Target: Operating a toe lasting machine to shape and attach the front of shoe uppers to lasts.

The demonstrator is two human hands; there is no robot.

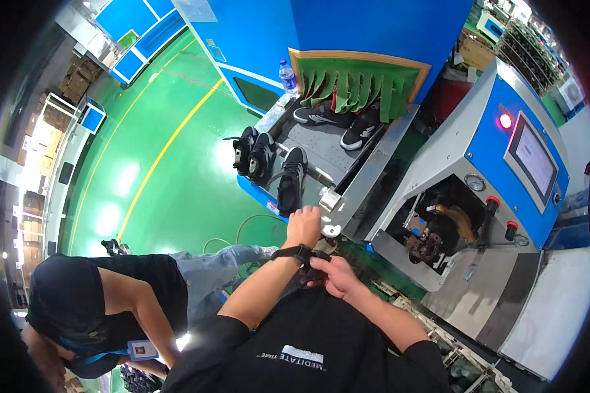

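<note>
My left hand (304, 226) is held out in front of me in a fist, back upward, and nothing shows sticking out of it. A black wristband (297, 253) goes round the left wrist. My right hand (337, 278) is closed on this band, thumb on top, and the fingers beneath are partly hidden. Just beyond the left fist, a black sneaker (292, 180) with a pale sole rests on the end of a conveyor (314, 147). Two more dark sneakers (262, 157) stand together at its left edge.
More sneakers (359, 128) lie by the green strip curtain (360, 92) of a blue machine (255, 33). A water bottle (286, 75) stands beside it. On the right is a machine with a lit red lamp (505, 121) and a screen (534, 154). A co-worker (111, 301) bends at my left.
</note>
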